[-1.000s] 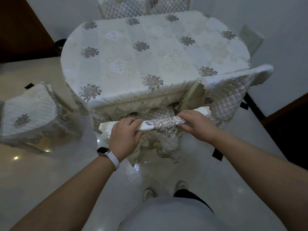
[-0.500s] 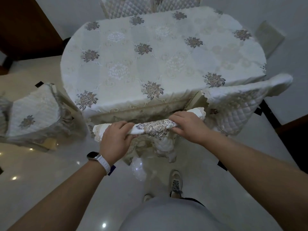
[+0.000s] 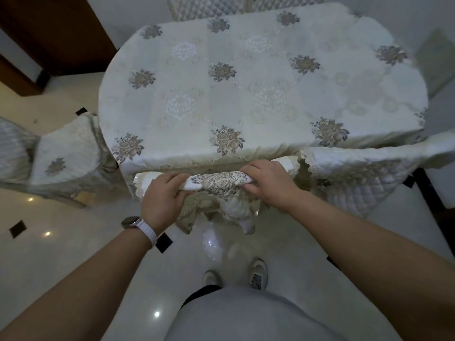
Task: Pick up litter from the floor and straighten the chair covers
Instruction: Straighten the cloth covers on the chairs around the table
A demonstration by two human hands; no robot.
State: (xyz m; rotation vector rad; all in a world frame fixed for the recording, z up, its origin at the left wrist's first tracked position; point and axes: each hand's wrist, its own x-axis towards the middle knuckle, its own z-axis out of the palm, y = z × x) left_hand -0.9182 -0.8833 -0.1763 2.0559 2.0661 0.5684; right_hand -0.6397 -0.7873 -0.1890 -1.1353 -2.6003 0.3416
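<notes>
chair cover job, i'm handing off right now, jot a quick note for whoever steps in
Left hand: shut on the top edge of the chair cover, near its left end.
Right hand: shut on the same edge, near its right end.
The chair is pushed in against the table; the cover's top is bunched into a roll between the hands and its skirt hangs rumpled below.
Done: nothing finished on this cover yet.
Left: pull it smooth, then check the left chair cover and right chair cover. No litter is visible on the floor here.
</notes>
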